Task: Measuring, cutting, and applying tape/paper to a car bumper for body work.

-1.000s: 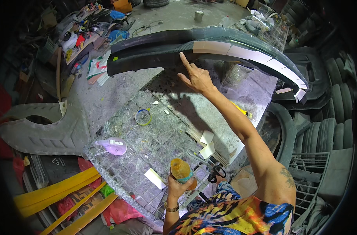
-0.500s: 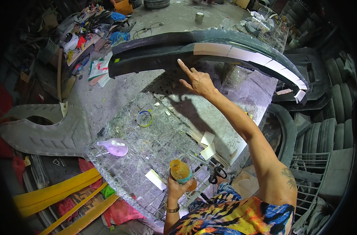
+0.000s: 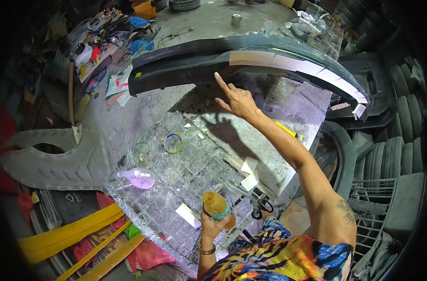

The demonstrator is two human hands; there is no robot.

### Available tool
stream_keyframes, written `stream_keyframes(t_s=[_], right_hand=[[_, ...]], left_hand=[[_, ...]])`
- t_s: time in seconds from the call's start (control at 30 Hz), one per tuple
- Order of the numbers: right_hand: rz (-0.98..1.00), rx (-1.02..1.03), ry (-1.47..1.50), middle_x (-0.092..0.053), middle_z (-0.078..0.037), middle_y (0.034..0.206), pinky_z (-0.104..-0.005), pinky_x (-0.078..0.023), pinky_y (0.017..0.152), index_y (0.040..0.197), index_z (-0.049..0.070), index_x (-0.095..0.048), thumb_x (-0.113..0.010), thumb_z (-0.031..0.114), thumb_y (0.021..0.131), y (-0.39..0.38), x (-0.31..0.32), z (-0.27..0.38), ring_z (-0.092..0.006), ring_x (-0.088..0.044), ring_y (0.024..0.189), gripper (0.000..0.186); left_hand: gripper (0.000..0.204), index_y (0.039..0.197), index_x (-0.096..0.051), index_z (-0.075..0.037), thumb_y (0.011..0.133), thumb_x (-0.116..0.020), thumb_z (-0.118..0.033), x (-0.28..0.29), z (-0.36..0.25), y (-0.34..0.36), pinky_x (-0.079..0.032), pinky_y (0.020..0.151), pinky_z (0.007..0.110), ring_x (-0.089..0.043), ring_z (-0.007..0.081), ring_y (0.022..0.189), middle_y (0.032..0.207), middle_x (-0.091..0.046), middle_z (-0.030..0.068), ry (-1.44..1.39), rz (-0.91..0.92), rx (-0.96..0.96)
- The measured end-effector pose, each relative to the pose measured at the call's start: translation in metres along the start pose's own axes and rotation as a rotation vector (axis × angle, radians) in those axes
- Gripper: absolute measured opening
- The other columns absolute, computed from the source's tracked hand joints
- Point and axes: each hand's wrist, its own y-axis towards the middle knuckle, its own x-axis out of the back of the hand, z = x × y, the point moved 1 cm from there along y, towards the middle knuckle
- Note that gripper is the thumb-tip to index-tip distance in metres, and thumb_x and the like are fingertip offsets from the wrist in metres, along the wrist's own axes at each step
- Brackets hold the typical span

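Clasping a cup (image 3: 215, 202) with wrapped fingers of the left hand (image 3: 213, 226), at the near side of the table (image 3: 150, 213). Pointing with the right hand (image 3: 239, 100), with outstretched index and released grasp, toward the black panel (image 3: 176, 77) spanning the far side; cannot tell whether touching it. Right of the cup, scissors (image 3: 262, 206); left, a white strip (image 3: 188, 215) and, farther, a ring (image 3: 181, 144).

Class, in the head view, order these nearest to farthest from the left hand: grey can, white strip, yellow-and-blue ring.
1. White strip: just left of the left hand.
2. Yellow-and-blue ring: farther up, leftward.
3. Grey can: beyond the long dark panel.
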Motion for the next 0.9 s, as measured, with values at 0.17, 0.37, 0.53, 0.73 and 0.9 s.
stream_keyframes(t_s=[0.17,0.37,0.53,0.73,0.9], right_hand=[[0.017,-0.091,-0.046,-0.058,-0.018,0.083,-0.0455,-0.053,0.059,0.153,0.018,-0.006,-0.056,0.044,0.091,0.015,0.007,0.004,-0.035,-0.063,0.065,0.084],[-0.038,-0.158,-0.022,-0.06,-0.02,0.084,-0.0461,-0.054,0.06,0.153,0.017,-0.005,-0.055,0.046,0.091,0.014,0.011,-0.005,-0.0364,-0.064,0.067,0.085],[-0.035,-0.13,-0.025,-0.059,-0.02,0.082,-0.0443,-0.054,0.058,0.153,0.013,-0.005,-0.055,0.045,0.09,0.019,0.002,0.006,-0.0363,-0.064,0.065,0.086],[-0.007,0.022,-0.021,-0.058,-0.019,0.078,-0.044,-0.052,0.053,0.153,0.014,-0.007,-0.057,0.045,0.089,0.001,-0.008,0.009,-0.034,-0.061,0.058,0.086],[-0.066,-0.019,-0.056,-0.057,-0.017,0.08,-0.0425,-0.051,0.052,0.153,0.012,-0.007,-0.058,0.043,0.09,0.018,-0.003,-0.003,-0.0315,-0.06,0.057,0.087]], left_hand=[[0.049,0.109,-0.057,0.0,0.072,-0.081,-0.022,-0.002,0.001,0.0,-0.051,0.082,0.032,-0.064,0.0173,0.089,0.099,-0.066,0.0073,-0.005,0.003,0.017],[0.05,0.108,-0.055,-0.001,0.071,-0.082,-0.02,-0.002,-0.003,0.001,-0.051,0.08,0.032,-0.064,0.0179,0.086,0.098,-0.065,0.0075,0.023,0.025,-0.003],[0.051,0.109,-0.054,-0.001,0.071,-0.082,-0.02,0.0,0.002,0.003,-0.051,0.08,0.032,-0.064,0.018,0.086,0.098,-0.065,0.0075,0.016,0.037,0.006],[0.053,0.111,-0.053,-0.001,0.071,-0.082,-0.019,0.003,-0.002,0.0,-0.051,0.081,0.032,-0.064,0.0176,0.087,0.098,-0.065,0.0073,0.027,-0.002,0.014],[0.053,0.112,-0.053,-0.001,0.071,-0.082,-0.017,0.004,-0.002,0.002,-0.051,0.081,0.032,-0.064,0.0173,0.088,0.098,-0.065,0.0072,0.03,0.008,0.022]])
